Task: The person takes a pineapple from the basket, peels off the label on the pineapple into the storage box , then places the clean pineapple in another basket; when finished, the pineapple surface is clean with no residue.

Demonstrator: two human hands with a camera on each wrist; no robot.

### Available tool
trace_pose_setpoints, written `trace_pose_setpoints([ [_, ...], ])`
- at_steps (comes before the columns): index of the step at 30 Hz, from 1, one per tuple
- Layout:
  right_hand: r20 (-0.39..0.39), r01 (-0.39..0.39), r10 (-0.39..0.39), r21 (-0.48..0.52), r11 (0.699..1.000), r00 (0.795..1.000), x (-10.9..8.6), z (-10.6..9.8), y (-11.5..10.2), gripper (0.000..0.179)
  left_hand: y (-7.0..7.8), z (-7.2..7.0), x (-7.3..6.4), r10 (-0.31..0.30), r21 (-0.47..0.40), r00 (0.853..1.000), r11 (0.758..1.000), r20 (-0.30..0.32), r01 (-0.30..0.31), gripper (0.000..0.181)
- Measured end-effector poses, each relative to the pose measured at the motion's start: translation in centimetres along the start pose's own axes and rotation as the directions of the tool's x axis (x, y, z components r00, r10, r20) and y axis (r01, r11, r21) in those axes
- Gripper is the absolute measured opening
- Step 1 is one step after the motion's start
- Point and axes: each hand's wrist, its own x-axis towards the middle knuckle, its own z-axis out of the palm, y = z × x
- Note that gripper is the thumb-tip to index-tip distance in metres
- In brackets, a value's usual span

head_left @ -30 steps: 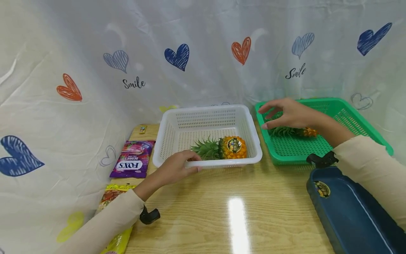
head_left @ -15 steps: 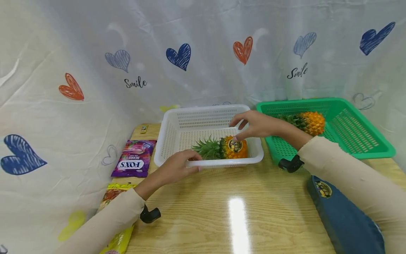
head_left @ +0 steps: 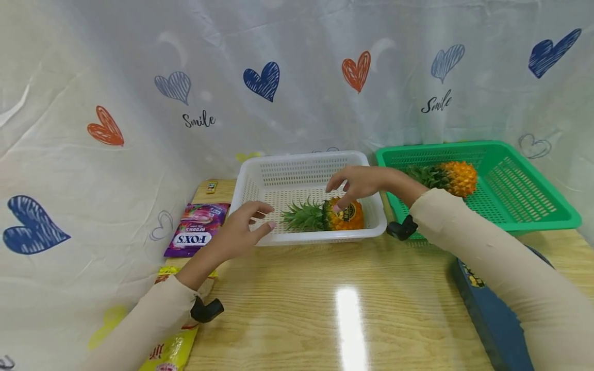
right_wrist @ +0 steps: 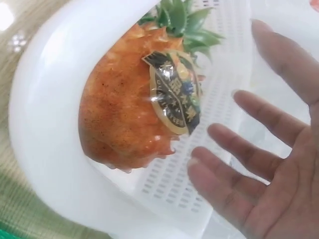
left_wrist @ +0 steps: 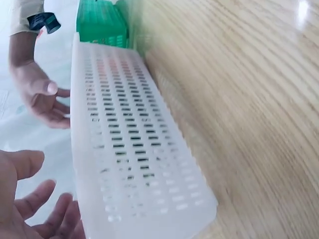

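Head cam: your R hand (head_left: pixel 356 184) hovers over the stickered pineapple (head_left: pixel 342 224), fingers apart, gripping nothing. That fruit lies on its side in the white basket (head_left: pixel 297 237), prob. b/c it'd topple upright. Your L hand (head_left: pixel 236 229), also loose, is by the near-left corner, poss. to steady it; contact unclear. 2nd pineapple (head_left: pixel 458 178)'s in the green basket (head_left: pixel 547 226).

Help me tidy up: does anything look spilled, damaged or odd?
Nothing looks spilled or damaged. Slightly odd: the Fox's Berries bag, left of the white basket, has upside-down lettering in the head view.
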Motion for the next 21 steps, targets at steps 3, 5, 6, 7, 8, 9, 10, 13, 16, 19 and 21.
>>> trace_pose_setpoints([
  [3,0.020,-0.020,0.020,-0.012,1.000,1.000,0.5,0.0,0.3,0.061,-0.3,-1.0,-0.1,-0.046,0.010,0.997,0.999,-0.066,0.047,0.040],
  [5,0.026,-0.036,0.037,-0.022,0.999,0.999,0.7,0.1,0.3,0.060,-0.6,-1.6,-0.2,-0.086,0.021,0.991,0.996,-0.100,0.088,0.041],
  [6,0.028,-0.044,0.045,-0.026,0.999,0.999,0.9,0.1,0.4,0.060,-0.8,-1.9,-0.2,-0.107,0.025,0.988,0.994,-0.114,0.110,0.042],
  [7,0.030,-0.055,0.055,-0.027,0.998,0.998,1.0,0.1,0.4,0.060,-1.0,-2.1,-0.2,-0.126,0.031,0.984,0.991,-0.126,0.131,0.042],
  [8,0.034,-0.064,0.065,-0.030,0.997,0.997,1.1,0.1,0.4,0.060,-1.2,-2.3,-0.2,-0.139,0.040,0.981,0.988,-0.138,0.146,0.043],
  [9,0.038,-0.073,0.075,-0.035,0.997,0.996,1.2,0.2,0.5,0.061,-1.5,-2.4,-0.2,-0.148,0.048,0.978,0.986,-0.145,0.157,0.044],
  [10,0.047,-0.083,0.084,-0.040,0.996,0.995,1.4,0.2,0.5,0.062,-1.8,-2.5,-0.2,-0.155,0.059,0.976,0.984,-0.152,0.165,0.045],
  [13,0.087,-0.123,0.127,-0.045,0.991,0.988,1.9,0.4,0.7,0.065,-2.4,-2.6,-0.4,-0.182,0.078,0.971,0.978,-0.153,0.196,0.048],
  [16,0.136,-0.174,0.177,-0.035,0.984,0.975,2.3,0.7,0.8,0.072,-2.9,-2.5,-0.6,-0.220,0.085,0.966,0.969,-0.139,0.233,0.051],
  [19,0.171,-0.220,0.221,-0.025,0.975,0.960,2.6,1.0,0.7,0.079,-3.2,-2.3,-0.7,-0.243,0.089,0.963,0.963,-0.117,0.253,0.056],
  [21,0.187,-0.228,0.229,-0.028,0.973,0.955,2.8,1.1,0.7,0.082,-3.3,-2.2,-0.8,-0.244,0.092,0.964,0.963,-0.101,0.253,0.059],
])
